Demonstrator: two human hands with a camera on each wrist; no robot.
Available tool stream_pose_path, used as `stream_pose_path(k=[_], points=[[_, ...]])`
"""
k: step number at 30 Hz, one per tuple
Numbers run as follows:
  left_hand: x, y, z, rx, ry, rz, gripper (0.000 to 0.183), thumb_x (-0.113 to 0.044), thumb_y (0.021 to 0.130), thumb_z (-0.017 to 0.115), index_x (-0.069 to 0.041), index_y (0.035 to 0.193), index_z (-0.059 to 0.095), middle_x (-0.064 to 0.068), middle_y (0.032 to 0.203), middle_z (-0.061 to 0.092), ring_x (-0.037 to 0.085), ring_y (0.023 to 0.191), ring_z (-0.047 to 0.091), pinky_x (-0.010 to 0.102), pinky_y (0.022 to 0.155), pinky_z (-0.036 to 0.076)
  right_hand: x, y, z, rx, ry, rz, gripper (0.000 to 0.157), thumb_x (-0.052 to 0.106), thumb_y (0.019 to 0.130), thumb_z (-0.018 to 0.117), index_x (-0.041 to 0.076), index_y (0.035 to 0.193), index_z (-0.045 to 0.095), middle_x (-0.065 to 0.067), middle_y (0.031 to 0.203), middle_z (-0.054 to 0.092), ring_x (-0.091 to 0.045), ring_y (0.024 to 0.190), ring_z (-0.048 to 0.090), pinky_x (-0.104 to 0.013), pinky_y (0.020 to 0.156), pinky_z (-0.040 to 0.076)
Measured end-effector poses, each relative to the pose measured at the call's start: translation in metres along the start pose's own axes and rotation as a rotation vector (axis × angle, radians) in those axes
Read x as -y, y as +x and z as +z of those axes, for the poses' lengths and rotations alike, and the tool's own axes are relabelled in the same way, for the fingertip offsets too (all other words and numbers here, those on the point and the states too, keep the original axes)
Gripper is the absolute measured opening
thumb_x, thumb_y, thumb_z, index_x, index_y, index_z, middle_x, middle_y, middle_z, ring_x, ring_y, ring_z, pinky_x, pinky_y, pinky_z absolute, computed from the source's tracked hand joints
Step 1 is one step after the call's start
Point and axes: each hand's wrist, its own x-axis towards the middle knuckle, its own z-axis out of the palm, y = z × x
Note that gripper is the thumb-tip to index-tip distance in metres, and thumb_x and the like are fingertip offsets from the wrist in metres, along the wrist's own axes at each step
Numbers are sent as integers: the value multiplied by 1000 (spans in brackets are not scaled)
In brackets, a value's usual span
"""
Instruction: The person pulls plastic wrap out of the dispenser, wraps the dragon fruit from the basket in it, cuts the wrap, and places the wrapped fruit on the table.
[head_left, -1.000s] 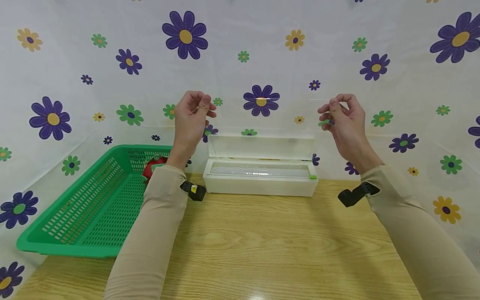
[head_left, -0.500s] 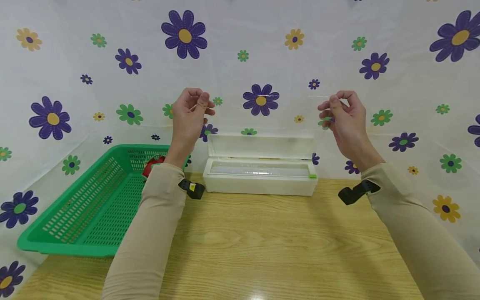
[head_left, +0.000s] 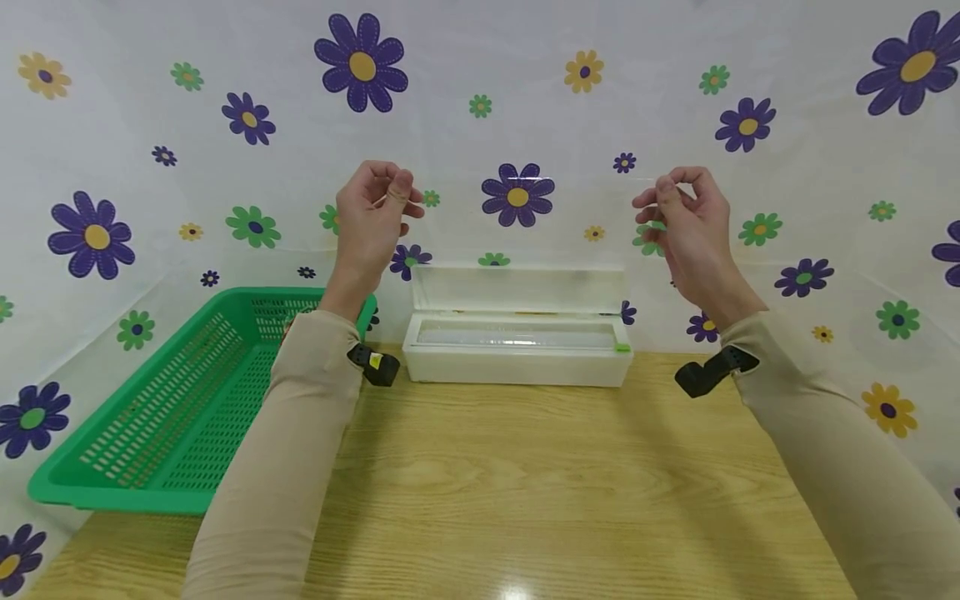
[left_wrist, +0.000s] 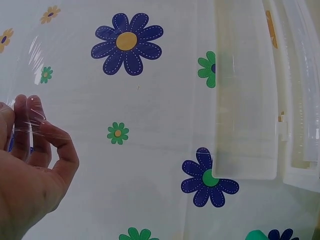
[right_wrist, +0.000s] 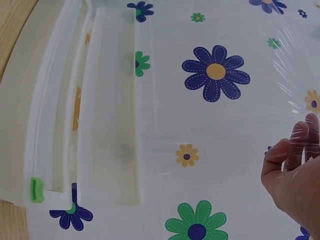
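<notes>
A clear sheet of cling film (head_left: 525, 178) stretches between my two raised hands, its top edge showing as a faint bright line. My left hand (head_left: 372, 208) pinches one corner between thumb and fingers. The opposite corner is pinched by my right hand (head_left: 693, 218). Below and between them stands a white cling film dispenser (head_left: 517, 367) with its lid (head_left: 517, 290) raised and a film roll (head_left: 517, 337) inside. Glints on the film (left_wrist: 36, 60) appear by the fingers in the left wrist view. Whether the sheet still joins the roll is hard to tell.
A green perforated basket (head_left: 120, 498) stands on the left of the wooden table (head_left: 510, 483), partly behind my left sleeve. The dispenser has a green slider (head_left: 622, 347) at its right end. A flower-printed sheet (head_left: 450, 50) hangs behind everything.
Both hands have risen a little, drawing the film's edge upward, and the left has moved slightly left. My left sleeve now mostly covers the red object in the basket.
</notes>
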Motion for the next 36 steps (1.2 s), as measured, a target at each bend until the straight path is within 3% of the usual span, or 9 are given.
stream_pose_path(k=[8, 36], points=[[-1, 8, 0, 3, 6, -19, 13, -33, 104, 55, -21, 106, 60, -9, 90, 68, 8, 82, 68, 21, 67, 50, 5, 7, 4, -11, -52, -19, 4, 23, 108, 48, 19, 110, 49, 3, 96, 68, -15, 89, 60, -21, 71, 51], [-6, 14, 1, -7, 5, -41, 13, -34, 103, 56, -22, 106, 60, -9, 90, 68, 9, 82, 67, 21, 67, 49, 8, 23, 8, -36, -33, -10, 6, 24, 107, 50, 18, 110, 50, 2, 93, 69, -15, 87, 60, -23, 71, 49]])
